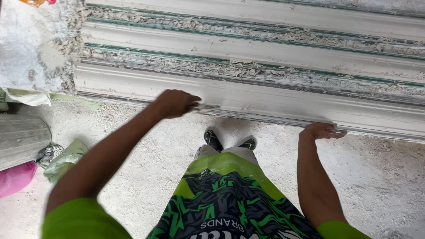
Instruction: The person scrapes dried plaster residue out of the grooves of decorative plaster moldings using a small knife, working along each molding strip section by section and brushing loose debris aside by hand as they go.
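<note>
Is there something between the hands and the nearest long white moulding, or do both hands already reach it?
Nothing visible stands in the way. The left hand holds a small blurred tool against the nearest white moulding. The right hand rests on the moulding's lower edge. The debris lies in the grooves between the mouldings farther back.

Both arms reach forward from the green shirt [226, 194], landmark for the rest. The left hand [175, 103] lies up and left of it, blurred, fingers curled shut with the thumb pointing right; its forearm slants down to the left sleeve. The right hand [321, 130] is up and right, palm down, fingers bent and pointing right, forearm nearly straight above the right sleeve.
</note>
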